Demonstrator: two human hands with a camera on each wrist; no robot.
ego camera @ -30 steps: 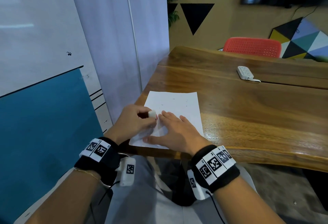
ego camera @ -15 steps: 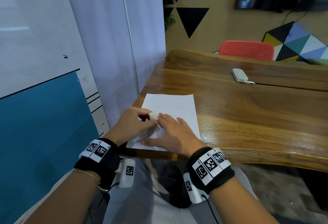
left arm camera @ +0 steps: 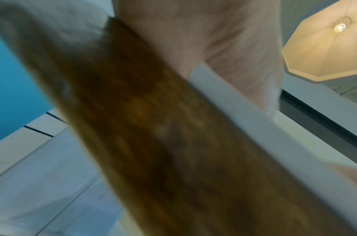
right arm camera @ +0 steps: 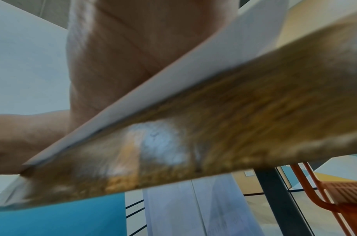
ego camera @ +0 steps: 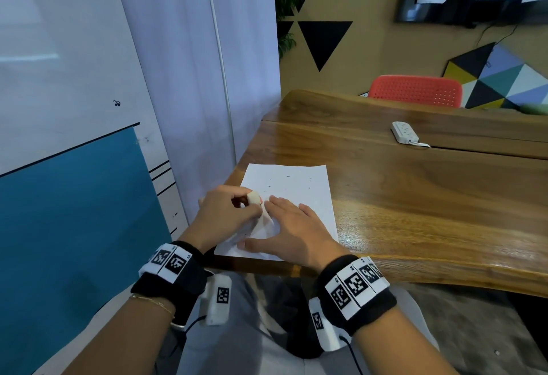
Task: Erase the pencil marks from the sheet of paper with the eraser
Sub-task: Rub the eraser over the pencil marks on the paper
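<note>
We see a white rectangular sheet of paper (ego camera: 292, 187) lying at the near left corner of the glossy brown wooden table (ego camera: 415, 196), its near edge along the table's front edge. The left hand (ego camera: 225, 214), fingers curled, pinches a small white block eraser (ego camera: 253, 197) that sticks up above the fingertips; we cannot tell whether any part of the eraser touches the sheet. The right hand (ego camera: 292, 229) lies flat on the near half of the sheet, fingers straight and spread, pinning it just beside the eraser. Between the two hands the paper is rumpled and lifted. We judge this the main risk: a hard stroke towards the buckled patch could crease or tear the sheet, and a stroke away from the pinning hand could drag the sheet off the table's near edge. Faint pencil marks (ego camera: 289, 180) lie on the far half, beyond both hands and not yet reached.
</note>
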